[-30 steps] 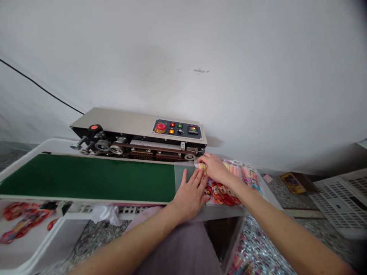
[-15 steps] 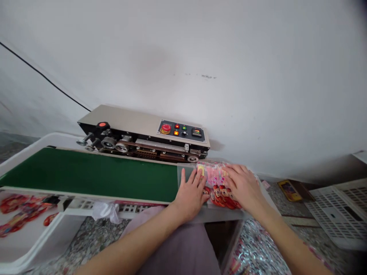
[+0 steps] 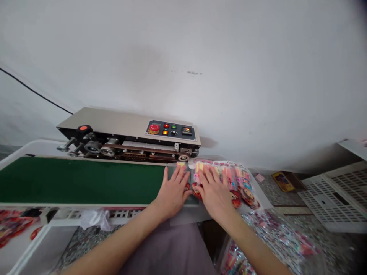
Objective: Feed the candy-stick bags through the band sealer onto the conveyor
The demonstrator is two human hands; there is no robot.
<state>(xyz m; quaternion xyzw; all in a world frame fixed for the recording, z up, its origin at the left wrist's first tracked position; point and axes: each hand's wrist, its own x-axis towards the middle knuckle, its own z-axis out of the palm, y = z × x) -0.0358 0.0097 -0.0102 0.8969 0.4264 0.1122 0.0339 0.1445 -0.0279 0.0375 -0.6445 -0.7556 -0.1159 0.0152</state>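
Note:
My left hand lies flat with fingers spread over a clear plastic packet at the right end of the green conveyor belt. Most of that packet is hidden beneath the hand. My right hand also rests flat, fingers apart, on a row of printed packets in pink and yellow with red cartoon-figure shapes. These packets overlap each other on the pale surface to the right of the belt. Right behind the belt stands a band sealing machine with rollers, lit buttons and a digital display.
A white bin holding red printed packets sits below the belt at left. Shiny packets fill a clear bag at lower right. White plastic crates and a small open box are on the floor at right. A wall rises behind.
My right hand has moved left across the packets, so more of the row shows to its right. A small gap now shows between the left-hand packet and the others. The view has shifted right.

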